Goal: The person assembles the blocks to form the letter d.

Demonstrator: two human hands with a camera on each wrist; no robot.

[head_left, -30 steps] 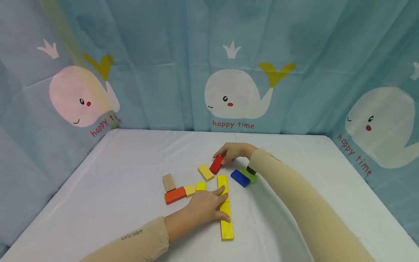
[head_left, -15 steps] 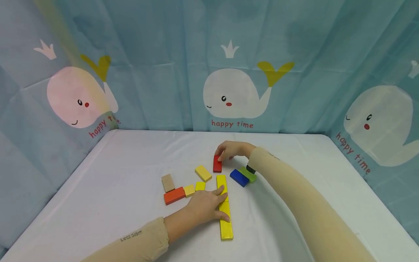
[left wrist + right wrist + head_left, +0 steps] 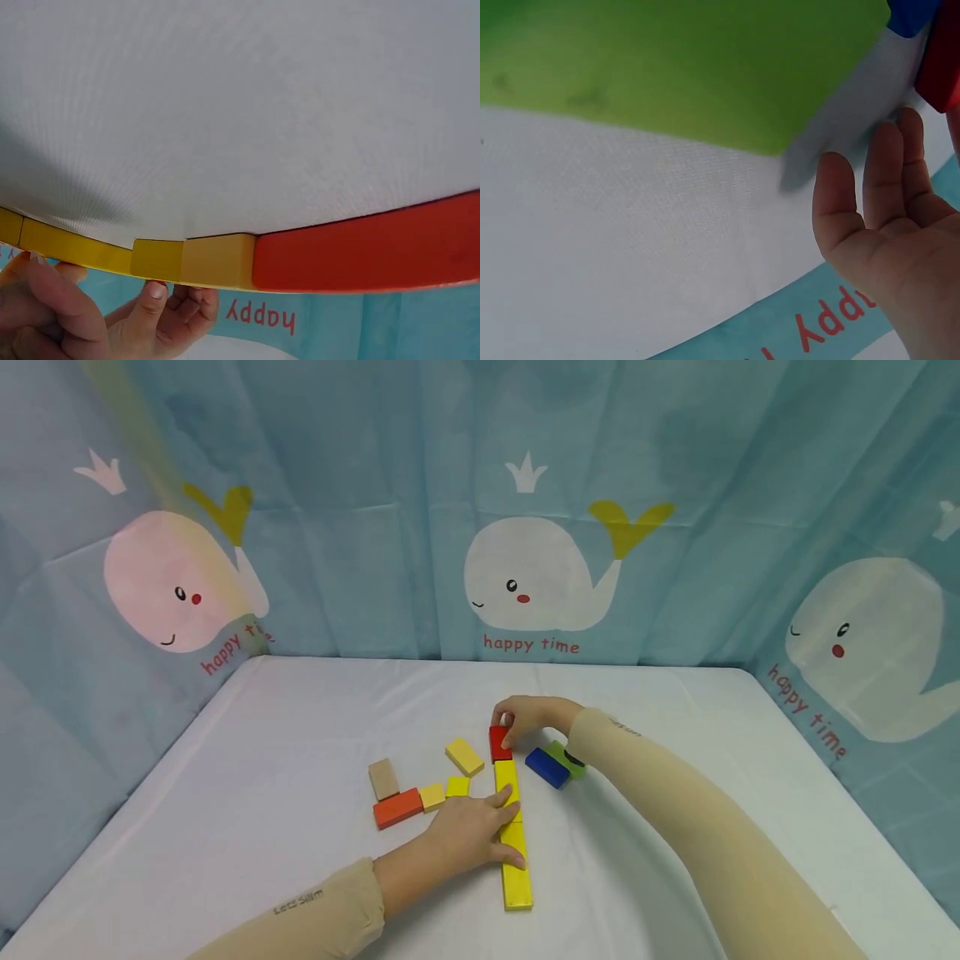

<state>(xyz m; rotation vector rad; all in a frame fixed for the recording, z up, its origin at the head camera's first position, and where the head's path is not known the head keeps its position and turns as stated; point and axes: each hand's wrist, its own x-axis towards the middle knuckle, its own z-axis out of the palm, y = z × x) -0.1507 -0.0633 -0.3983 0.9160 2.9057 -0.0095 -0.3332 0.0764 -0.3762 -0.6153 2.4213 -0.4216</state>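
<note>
Two long yellow blocks, a far one (image 3: 505, 772) and a near one (image 3: 517, 889), lie end to end in a row on the white table. Across them rests my left hand (image 3: 461, 831), fingertips on the far block and thumb on the near one. My right hand (image 3: 534, 716) pinches a red block (image 3: 498, 745) between thumb and fingers, right at the far end of the yellow row. In the right wrist view only the edge of that red block (image 3: 939, 64) shows, by the right hand (image 3: 900, 225).
Left of the row lie a small yellow block (image 3: 457, 787), a pale yellow one (image 3: 432, 797), an orange-red block (image 3: 398, 809), a wooden one (image 3: 383, 779) and a light yellow block (image 3: 465, 757). A blue block (image 3: 547, 768) touches a green one (image 3: 557, 749) beside my right wrist.
My right hand has turned the red block from a slant to straight, then drawn it nearer, up against the far end of the yellow row. The left hand has stayed in place.
</note>
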